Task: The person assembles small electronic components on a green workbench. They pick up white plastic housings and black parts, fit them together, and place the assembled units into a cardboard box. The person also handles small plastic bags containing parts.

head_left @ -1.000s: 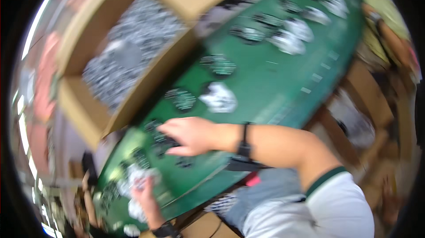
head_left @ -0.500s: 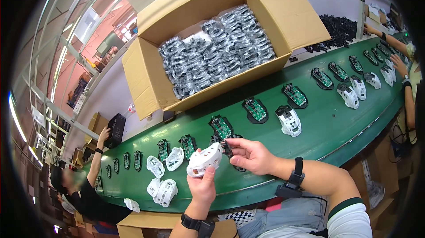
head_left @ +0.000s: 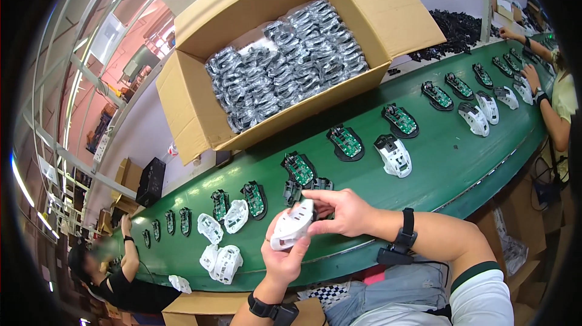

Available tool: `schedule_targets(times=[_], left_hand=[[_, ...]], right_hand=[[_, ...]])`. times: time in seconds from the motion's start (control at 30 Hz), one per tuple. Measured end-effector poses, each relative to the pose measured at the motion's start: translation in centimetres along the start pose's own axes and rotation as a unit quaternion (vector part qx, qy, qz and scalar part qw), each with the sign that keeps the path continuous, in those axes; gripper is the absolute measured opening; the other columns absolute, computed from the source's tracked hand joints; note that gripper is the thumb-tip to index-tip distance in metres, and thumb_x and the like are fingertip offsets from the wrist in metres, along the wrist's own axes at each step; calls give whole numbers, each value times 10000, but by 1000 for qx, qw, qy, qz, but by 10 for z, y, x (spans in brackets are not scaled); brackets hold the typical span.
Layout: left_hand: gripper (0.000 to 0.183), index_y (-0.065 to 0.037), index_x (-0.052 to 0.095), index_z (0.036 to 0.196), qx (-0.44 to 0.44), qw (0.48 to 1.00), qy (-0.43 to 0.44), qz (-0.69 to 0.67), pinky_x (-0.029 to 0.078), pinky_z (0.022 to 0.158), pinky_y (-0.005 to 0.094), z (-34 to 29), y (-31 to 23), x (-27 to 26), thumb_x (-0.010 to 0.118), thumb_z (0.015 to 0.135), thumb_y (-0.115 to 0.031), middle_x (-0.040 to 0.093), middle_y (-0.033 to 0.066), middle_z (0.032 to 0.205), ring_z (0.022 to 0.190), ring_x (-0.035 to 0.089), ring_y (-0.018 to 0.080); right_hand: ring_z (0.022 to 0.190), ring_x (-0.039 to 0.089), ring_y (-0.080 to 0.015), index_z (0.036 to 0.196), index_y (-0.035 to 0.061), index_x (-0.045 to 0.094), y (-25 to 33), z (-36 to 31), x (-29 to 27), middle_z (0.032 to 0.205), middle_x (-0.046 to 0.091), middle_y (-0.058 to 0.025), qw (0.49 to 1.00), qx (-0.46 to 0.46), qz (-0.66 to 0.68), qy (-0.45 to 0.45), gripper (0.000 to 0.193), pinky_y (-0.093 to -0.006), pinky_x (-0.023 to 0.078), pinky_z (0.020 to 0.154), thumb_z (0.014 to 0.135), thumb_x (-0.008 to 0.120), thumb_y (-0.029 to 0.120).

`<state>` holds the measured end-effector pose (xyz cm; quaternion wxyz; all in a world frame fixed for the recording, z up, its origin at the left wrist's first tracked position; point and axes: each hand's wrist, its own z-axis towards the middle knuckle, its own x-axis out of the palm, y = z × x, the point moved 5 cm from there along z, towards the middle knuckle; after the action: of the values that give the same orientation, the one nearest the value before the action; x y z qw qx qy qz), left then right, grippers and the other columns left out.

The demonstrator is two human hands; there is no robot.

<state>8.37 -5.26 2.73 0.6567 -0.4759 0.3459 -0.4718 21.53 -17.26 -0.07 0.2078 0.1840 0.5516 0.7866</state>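
Observation:
My left hand point(head_left: 284, 263) grips a white computer-mouse shell point(head_left: 292, 226) above the near edge of the green conveyor belt point(head_left: 364, 208). My right hand point(head_left: 347, 214) closes on the shell's far right end, thumb against its side; its other fingertips are hidden behind the shell, so any small part under them cannot be seen. Just beyond lie small black plastic parts point(head_left: 292, 193) and a mouse base with a green circuit board point(head_left: 299, 169). Left of my hands are several loose white shells point(head_left: 236, 215).
An open cardboard box point(head_left: 182, 104) of bagged dark parts stands behind the belt. More mouse bases point(head_left: 345, 143) line it, with a white shell point(head_left: 393, 156) to the right. A co-worker point(head_left: 118, 277) sits at left; another person's arms point(head_left: 542, 98) reach in at right. Black parts point(head_left: 454, 33) are heaped behind.
My right hand has brought the small black part it held to the shell, where it is now hidden. The shell has tilted more upright. At left, the co-worker's hand has left the black box.

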Motion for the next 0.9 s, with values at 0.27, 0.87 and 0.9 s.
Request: schedule_targets(times=[0.27, 0.87, 0.9], left_hand=[[735, 76, 343, 1506, -6, 999, 16, -40, 448, 1100, 396, -3, -2, 9, 750, 915, -81, 556, 214, 1434, 1285, 571, 262], [261, 5, 671, 1064, 197, 886, -46, 417, 468, 727, 399, -2, -23, -2, 700, 854, -148, 635, 141, 868, 788, 580, 306], [241, 2, 665, 1043, 196, 895, -49, 397, 462, 720, 392, -3, -25, -10, 693, 864, -157, 632, 141, 868, 782, 573, 302]], right_hand=[[1006, 651, -85, 1234, -10, 622, 0, -2, 4, 1104, 708, -53, 989, 36, 137, 43, 523, -275, 568, 883, 838, 880, 216], [1008, 671, -298, 1331, 31, 588, 35, -7, 12, 1149, 690, -141, 917, -304, -260, -10, 628, -383, 573, 875, 785, 853, 195], [1049, 688, -302, 1275, 41, 646, 31, -8, 10, 1184, 706, -141, 954, -207, -214, 7, 510, -384, 576, 903, 829, 833, 201]])
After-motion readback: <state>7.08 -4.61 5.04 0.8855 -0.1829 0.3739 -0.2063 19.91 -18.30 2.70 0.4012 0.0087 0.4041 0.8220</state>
